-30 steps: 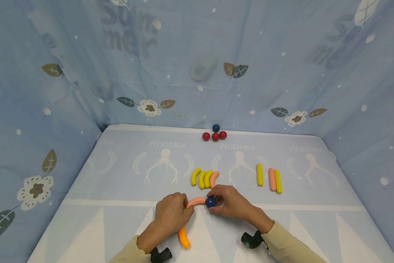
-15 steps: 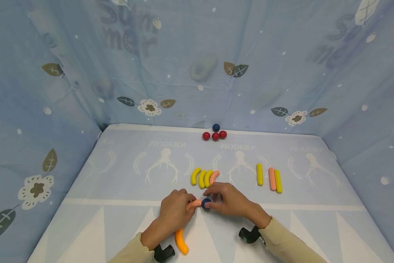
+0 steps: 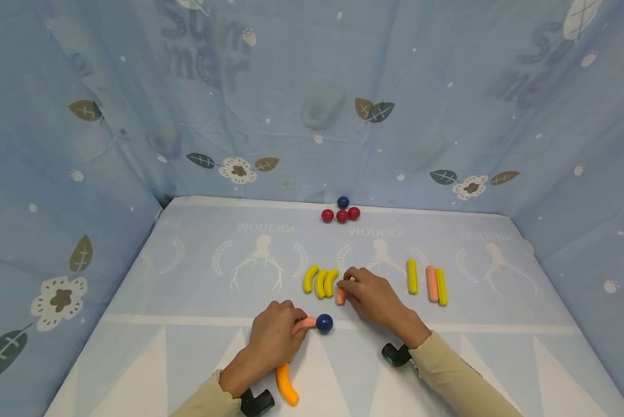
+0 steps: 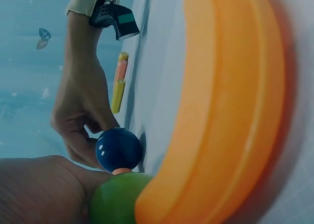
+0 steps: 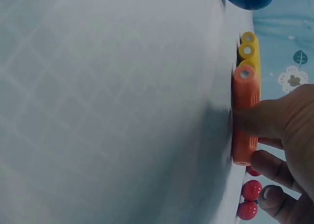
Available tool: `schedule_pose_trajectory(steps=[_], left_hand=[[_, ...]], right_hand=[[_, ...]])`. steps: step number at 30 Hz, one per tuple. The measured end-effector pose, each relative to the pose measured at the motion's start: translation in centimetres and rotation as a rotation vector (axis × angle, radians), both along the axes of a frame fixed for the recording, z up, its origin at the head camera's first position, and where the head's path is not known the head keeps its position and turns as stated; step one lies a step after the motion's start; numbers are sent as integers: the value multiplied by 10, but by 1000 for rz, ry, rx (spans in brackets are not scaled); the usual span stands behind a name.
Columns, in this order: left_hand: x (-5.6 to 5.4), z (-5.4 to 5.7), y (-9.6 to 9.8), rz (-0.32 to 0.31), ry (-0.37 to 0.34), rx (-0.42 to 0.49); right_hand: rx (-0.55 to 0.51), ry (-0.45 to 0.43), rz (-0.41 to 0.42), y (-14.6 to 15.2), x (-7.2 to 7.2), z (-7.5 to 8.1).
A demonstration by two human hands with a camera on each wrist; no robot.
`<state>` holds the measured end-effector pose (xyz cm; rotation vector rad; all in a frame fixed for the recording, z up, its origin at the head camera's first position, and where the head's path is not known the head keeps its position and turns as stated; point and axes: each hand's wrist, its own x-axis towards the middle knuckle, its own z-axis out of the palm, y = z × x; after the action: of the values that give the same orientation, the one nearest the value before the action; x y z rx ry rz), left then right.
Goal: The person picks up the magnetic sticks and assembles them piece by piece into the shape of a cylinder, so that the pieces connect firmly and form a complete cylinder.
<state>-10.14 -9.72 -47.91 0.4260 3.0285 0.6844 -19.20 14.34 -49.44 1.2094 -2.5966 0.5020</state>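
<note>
My left hand point(image 3: 276, 333) holds the joint of a small chain of toy building pieces, its fingers curled round a green ball point(image 4: 117, 199). From that ball a curved orange rod point(image 3: 286, 385) runs toward the front edge. A curved pink rod point(image 3: 304, 324) sticks out to the right, with a dark blue ball point(image 3: 325, 324) at its far end. My right hand point(image 3: 373, 298) pinches another curved pink rod point(image 5: 245, 94), whose end shows a metal-looking disc. The fingers cover part of this rod in both views.
Several curved yellow rods point(image 3: 320, 284) lie left of my right hand. Farther right are a straight yellow rod point(image 3: 412, 277), a straight pink rod point(image 3: 432, 284) and another yellow rod point(image 3: 441, 288). At the back sit red balls point(image 3: 342, 216) and a blue ball point(image 3: 343, 202), before the cloth wall.
My right hand has left the blue ball and moved up and right to the loose curved pink rod, now gripped. The held chain has shifted slightly left and toward the front.
</note>
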Motion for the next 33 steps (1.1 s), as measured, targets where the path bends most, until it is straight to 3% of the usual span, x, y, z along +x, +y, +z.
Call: schedule_pose_trajectory(steps=[5,10,24,33], left_hand=[[0,-1,-1,7,12,-2],[1,-1,-1,21,9,-7],[2,-3,-4,53,15,3],[5,0,-7,65,-10,4]], right_hand=[[40,28,-40,2,4,2],[31,-34,-72,4,12,5],[9,-184,24,1,30,10],[15,-195,60,-8,31,11]])
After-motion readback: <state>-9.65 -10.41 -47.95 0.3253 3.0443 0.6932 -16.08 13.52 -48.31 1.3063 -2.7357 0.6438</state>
